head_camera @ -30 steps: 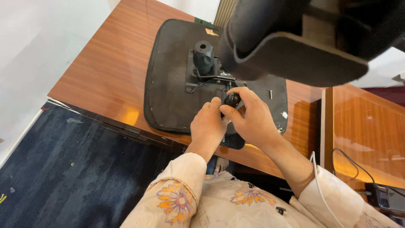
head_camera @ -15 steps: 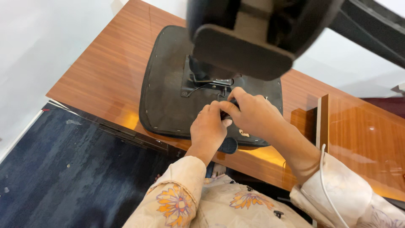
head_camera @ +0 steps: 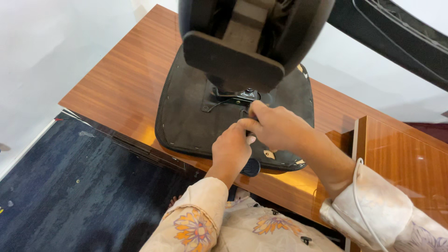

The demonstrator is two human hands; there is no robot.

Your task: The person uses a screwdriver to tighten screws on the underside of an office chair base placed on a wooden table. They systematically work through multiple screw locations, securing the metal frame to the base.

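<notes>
Both hands work at the underside of an upturned black chair seat (head_camera: 186, 116) on the wooden worktop (head_camera: 121, 84).
Left hand (head_camera: 231, 149) and right hand (head_camera: 275, 128) meet with fingers curled at its metal bracket (head_camera: 233, 98); what they pinch is hidden.

Under both hands the seat (head_camera: 186, 116) is matt black, with a dark grey metal bracket (head_camera: 233, 97) just beyond the fingertips, and the table (head_camera: 126, 79) around it is glossy reddish-brown wood grain with an orange sheen. Behind the left hand (head_camera: 231, 149) the sleeve (head_camera: 196, 219) is cream with orange and yellow flowers; the sleeve (head_camera: 387, 214) behind the right hand (head_camera: 277, 128) is the same cream, crossed by a white cable (head_camera: 357, 186). Left of the hands the carpet (head_camera: 70, 186) is dark navy, mottled with black.
</notes>
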